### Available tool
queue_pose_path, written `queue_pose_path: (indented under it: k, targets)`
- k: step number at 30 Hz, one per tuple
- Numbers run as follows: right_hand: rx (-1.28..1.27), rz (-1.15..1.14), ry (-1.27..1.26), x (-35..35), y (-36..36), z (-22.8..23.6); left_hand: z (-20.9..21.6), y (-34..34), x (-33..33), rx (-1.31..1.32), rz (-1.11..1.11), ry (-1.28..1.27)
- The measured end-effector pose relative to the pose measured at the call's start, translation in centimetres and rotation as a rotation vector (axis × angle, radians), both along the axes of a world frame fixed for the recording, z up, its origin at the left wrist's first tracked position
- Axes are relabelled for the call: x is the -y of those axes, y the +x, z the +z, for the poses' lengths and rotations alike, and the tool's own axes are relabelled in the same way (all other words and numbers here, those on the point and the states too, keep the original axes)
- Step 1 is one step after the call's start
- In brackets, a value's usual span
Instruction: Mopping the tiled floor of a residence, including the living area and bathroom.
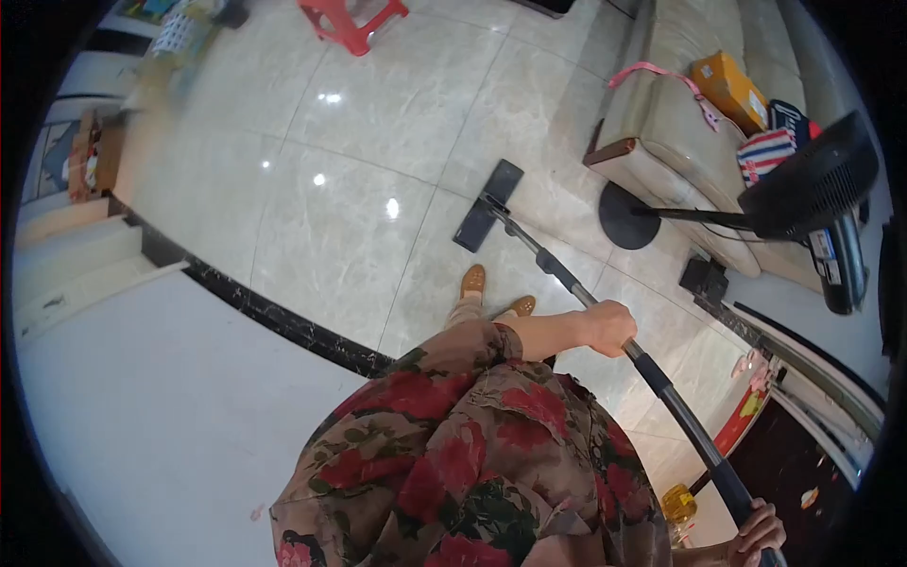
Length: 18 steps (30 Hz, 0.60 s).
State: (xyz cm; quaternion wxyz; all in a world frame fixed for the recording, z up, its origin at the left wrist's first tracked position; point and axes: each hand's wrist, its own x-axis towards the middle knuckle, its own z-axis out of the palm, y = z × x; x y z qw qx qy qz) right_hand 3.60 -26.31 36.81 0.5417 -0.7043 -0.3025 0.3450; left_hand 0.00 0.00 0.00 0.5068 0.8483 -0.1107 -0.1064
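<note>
The long pole (693, 430) slants from 5 o'clock up toward the centre, ending in a flat dark mop head (488, 208) lying just past 12 o'clock on the tiled floor (368, 123), ahead of the brown shoes (473, 281). Near 4 o'clock the left hand (609, 327) has its fingers wrapped round the pole partway up; the right hand (756, 532), between 4 and 5 o'clock, has its fingers curled round the upper end. Holding it well apart like this presumably gives leverage, the lower hand steering. At 2 o'clock a sofa (675, 113) bears an orange box (727, 90) and a striped item (766, 154), perhaps simply set down there. The box has a pale label, and something dark beside it carries pale lettering, both too small to read reliably; no brand can be told on the mop.
</note>
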Motion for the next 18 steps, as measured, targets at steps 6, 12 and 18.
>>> queue_pose_path:
  k: [6,12,18]
  targets:
    - [0.291,-0.619,0.327,-3.8,-5.4,0.8,3.1,2.3,-2.4,0.092,-0.193,-0.083]
    - [0.551,-0.596,0.337,-12.0,-3.7,-3.5,-2.0,6.9,-6.1,0.553,0.735,-0.212]
    - [0.359,-0.618,0.633,-16.4,-2.2,-1.1,-2.6,9.4,-7.9,0.545,0.676,-0.138]
